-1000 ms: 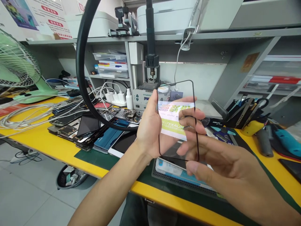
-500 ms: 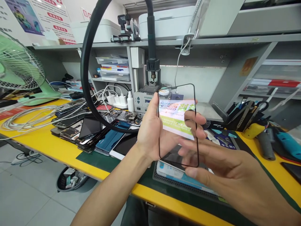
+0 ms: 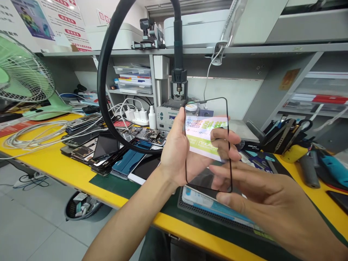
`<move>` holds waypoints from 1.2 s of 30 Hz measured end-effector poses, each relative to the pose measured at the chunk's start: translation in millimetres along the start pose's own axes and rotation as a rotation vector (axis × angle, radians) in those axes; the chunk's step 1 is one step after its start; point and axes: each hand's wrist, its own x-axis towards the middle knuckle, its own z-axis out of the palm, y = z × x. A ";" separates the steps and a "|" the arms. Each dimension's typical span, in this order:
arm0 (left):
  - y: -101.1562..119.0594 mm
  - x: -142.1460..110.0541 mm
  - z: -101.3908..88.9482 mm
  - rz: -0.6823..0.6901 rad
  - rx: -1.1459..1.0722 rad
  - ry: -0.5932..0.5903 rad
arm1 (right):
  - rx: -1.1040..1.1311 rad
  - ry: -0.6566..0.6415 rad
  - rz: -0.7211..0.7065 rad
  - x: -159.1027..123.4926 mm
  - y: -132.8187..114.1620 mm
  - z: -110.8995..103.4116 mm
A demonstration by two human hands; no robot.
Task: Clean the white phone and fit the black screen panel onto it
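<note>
A clear phone screen protector [image 3: 202, 139] with a thin black border is held nearly upright in front of me. A coloured printed sign reflects in its glass. My left hand [image 3: 175, 154] is closed around it from behind, with the thumb along the left edge and fingertips showing past the right edge. My right hand [image 3: 258, 194] pinches the lower right corner, its thumb at the front and other fingers behind the glass. Below the hands, a white and blue package [image 3: 210, 204] rests on a dark perforated tray [image 3: 187, 208].
Stacked phones and parts [image 3: 106, 152] lie left on the yellow bench [image 3: 46, 143], beside coiled white cables [image 3: 24, 136]. A black ring-shaped hose [image 3: 101, 87] arches close to the left hand. A green fan [image 3: 21, 72] stands far left; tools [image 3: 299, 145] crowd the right.
The view has shifted slightly, so the hands and screen protector sit a little further right. The reflection in the glass has slid and tilted. Both hands keep their hold.
</note>
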 end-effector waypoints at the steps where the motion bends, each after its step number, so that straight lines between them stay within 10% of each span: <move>1: 0.1 0.2 0.2 0.004 0.001 0.011 | 0.004 0.001 0.002 -0.1 -0.1 -0.3; 36: -2.0 2.9 -5.4 0.158 -0.017 0.013 | -0.059 0.102 -0.008 1.2 -4.4 3.6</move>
